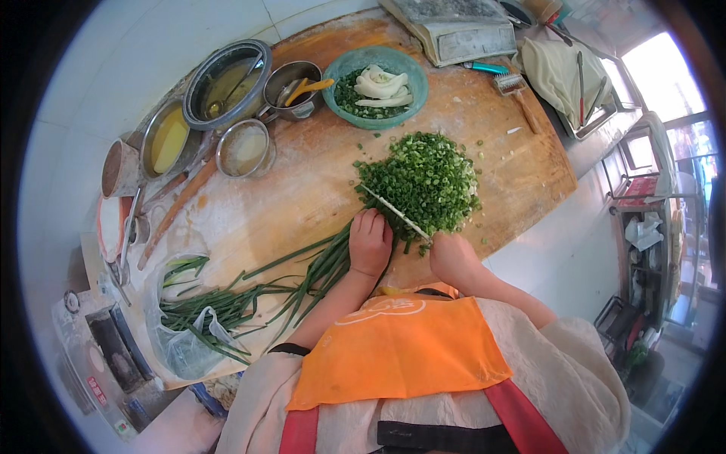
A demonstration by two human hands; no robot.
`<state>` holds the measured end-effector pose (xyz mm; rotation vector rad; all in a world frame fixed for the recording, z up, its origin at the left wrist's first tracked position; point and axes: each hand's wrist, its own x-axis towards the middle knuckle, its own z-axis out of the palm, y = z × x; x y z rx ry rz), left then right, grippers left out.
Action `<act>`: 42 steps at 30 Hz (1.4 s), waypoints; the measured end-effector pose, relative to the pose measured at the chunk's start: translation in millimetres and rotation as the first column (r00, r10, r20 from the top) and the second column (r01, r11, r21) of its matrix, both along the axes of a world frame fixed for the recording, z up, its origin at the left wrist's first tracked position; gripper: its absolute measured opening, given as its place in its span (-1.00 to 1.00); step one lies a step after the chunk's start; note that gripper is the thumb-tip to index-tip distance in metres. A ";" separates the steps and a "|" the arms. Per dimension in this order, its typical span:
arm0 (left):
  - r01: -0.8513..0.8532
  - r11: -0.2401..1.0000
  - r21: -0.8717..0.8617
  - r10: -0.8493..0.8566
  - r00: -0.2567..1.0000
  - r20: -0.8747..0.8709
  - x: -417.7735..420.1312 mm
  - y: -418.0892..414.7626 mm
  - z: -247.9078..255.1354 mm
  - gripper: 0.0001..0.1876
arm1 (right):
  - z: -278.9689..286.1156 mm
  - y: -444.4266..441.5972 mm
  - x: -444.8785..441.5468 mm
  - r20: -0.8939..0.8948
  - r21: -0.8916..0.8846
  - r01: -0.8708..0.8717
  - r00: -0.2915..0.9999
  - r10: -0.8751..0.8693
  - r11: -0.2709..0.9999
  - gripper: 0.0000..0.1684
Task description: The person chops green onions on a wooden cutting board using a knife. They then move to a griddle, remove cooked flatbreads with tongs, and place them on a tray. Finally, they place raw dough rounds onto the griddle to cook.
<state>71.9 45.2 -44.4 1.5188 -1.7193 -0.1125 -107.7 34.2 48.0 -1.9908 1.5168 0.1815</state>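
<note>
On the wooden work board (295, 210) my left hand (370, 241) presses down a bundle of long green scallions (334, 258), fingers curled over their cut end. My right hand (455, 258) grips a knife (397, 211), seen nearly edge-on, its blade angled up and left just past my left fingertips. The knife's handle is hidden in my fist. Against the far side of the blade lies a large heap of chopped scallions (425, 176). The uncut leaves trail to the lower left.
At left a plastic bag (187, 352) holds more scallions. A rolling pin (178, 213), several bowls and pots, such as a metal bowl (244, 148), line the back left. Behind the heap sits a green bowl (417, 99) of chopped scallions and pale dough-like pieces. A scale (471, 42) stands far back.
</note>
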 end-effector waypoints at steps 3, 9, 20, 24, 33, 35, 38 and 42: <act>0.006 1.000 0.013 -0.006 1.000 0.029 0.0 -3.4 1.4 -0.82 | -20.5 -13.2 7.7 -0.035 -0.009 -0.040 0.999 0.039 0.999 -0.84; -0.006 1.000 -0.002 0.006 0.998 0.058 3.1 -7.0 3.3 -0.82 | 4.2 -28.9 13.2 -0.094 0.078 -0.056 0.993 0.064 0.995 -0.82; 0.001 1.000 -0.008 -0.002 0.999 -0.036 2.2 -3.6 0.0 -0.81 | 21.5 -25.1 19.3 -0.155 0.120 -0.096 0.981 0.115 0.988 -0.80; 0.001 1.000 0.032 0.000 1.000 -0.031 0.7 0.6 3.5 -0.79 | -0.2 -11.2 17.1 -0.181 0.089 -0.076 0.979 0.091 0.993 -0.80; -0.018 0.999 0.035 0.020 0.998 -0.053 -0.7 3.2 -2.7 -0.82 | 16.2 -22.0 14.9 -0.110 0.092 -0.079 0.990 0.089 0.993 -0.81; -0.007 0.999 0.040 0.008 1.000 -0.030 -0.8 0.2 -2.1 -0.81 | -11.9 -16.6 17.4 -0.117 0.077 -0.006 0.993 0.015 0.997 -0.80; 0.019 0.999 0.036 -0.017 0.999 -0.043 -2.0 -1.3 1.2 -0.81 | -43.4 -36.2 23.9 -0.124 0.132 -0.084 0.987 0.101 0.988 -0.79; -0.004 1.000 0.002 0.004 0.999 -0.037 2.5 0.6 -8.4 -0.82 | 26.8 -49.5 28.9 -0.140 0.218 -0.104 0.981 0.137 0.970 -0.76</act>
